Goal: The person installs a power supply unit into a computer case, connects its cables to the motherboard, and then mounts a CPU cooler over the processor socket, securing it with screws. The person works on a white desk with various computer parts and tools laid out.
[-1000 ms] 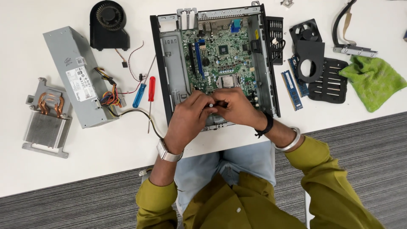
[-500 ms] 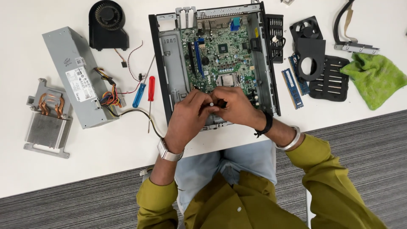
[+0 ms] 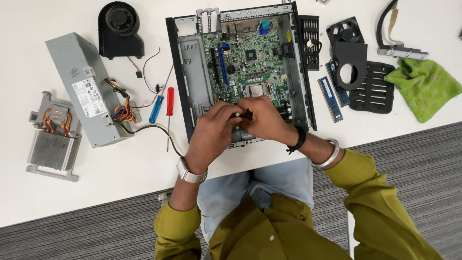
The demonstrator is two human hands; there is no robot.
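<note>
My left hand (image 3: 211, 132) and my right hand (image 3: 267, 120) meet over the near edge of an open desktop computer case (image 3: 192, 72). Both sets of fingers pinch a small dark object with a pale round end (image 3: 239, 115); most of it is hidden by the fingers. The green motherboard (image 3: 250, 58) lies in the case just beyond the hands. My left wrist has a watch and my right wrist a black band and a silver bangle.
On the white table (image 3: 120, 178), left of the case, lie a blue screwdriver (image 3: 156, 110), a red screwdriver (image 3: 169, 101), a grey power supply (image 3: 84, 86), a heatsink (image 3: 50, 139) and a black blower fan (image 3: 119, 29). Right: memory sticks (image 3: 330, 98), black fan shroud (image 3: 351, 53), green cloth (image 3: 426, 86).
Both hands stay at the same spot on the case's near edge, still pinched together; only the fingers shift slightly.
</note>
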